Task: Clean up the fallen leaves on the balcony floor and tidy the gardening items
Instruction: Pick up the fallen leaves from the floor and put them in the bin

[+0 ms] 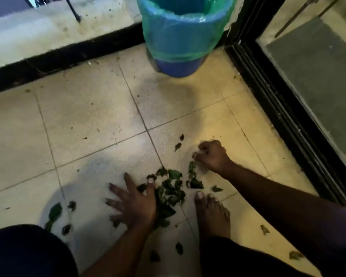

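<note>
A pile of green fallen leaves (171, 188) lies on the beige tiled floor (84, 116) in front of me. My left hand (134, 202) lies flat with fingers spread, its thumb side pressed against the left of the pile. My right hand (212, 154) is at the pile's upper right, fingers curled down onto the floor; whether it holds any leaf is not visible. A blue bin (180, 35) lined with a green bag stands at the top centre, well beyond the pile.
Loose leaves lie scattered at the lower left (55, 212), below my left forearm (179, 247) and at the lower right (265, 229). My bare foot (212, 214) stands right of the pile. A black sliding-door track (284, 120) runs along the right, a dark kerb (64, 56) along the back.
</note>
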{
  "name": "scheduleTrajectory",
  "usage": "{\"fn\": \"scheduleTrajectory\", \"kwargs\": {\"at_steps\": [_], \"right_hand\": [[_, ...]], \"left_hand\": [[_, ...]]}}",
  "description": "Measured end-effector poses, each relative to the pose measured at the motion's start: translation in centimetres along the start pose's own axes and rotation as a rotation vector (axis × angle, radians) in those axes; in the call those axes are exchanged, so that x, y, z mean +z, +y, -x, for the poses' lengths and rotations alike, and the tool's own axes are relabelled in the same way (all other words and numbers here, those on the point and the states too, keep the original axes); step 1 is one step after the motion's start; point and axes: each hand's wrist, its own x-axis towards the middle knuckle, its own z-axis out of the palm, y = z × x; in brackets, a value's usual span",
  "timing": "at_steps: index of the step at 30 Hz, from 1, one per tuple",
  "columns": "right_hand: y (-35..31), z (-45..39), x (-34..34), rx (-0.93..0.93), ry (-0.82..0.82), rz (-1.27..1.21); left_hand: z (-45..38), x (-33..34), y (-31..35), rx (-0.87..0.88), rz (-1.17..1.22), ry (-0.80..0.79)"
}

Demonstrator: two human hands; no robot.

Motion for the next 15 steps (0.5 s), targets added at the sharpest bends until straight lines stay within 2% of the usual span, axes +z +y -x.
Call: {"fn": "scheduleTrajectory", "kwargs": {"at_steps": [2,3,6,8,9,11,15], "right_hand": [[0.3,0.3,1.9,-0.023,0.042,0.069],[-0.3,0.7,2.8,-0.043,0.019,-0.008],[-3.5,1.9,4.3,-0.107,-0.151,-0.274],[-4.8,0.6,3.7,-0.173,-0.075,-0.265],[-5.0,-0.6,3.0,-0.22,-0.001,-0.216],[-5.2,-3.1,1.5,-0.287,0.086,-0.047],[-5.4,-3.5,3.2,-0.299,-0.036,0.247]], "left_hand": [[0.9,2.0,-0.2,-0.028,-0.005,-0.048],[0.8,2.7,0.4,0.018,0.014,-0.055],[0.0,3.8,1.9,0.325,0.183,-0.026],[-1.0,3.0,2.0,0.508,0.191,0.025],[-1.4,2.2,1.5,0.543,0.147,0.069],[-1.5,0.9,-0.2,0.507,0.011,0.141],[-1.2,1.1,-4.1,0.371,-0.154,0.025]]}}
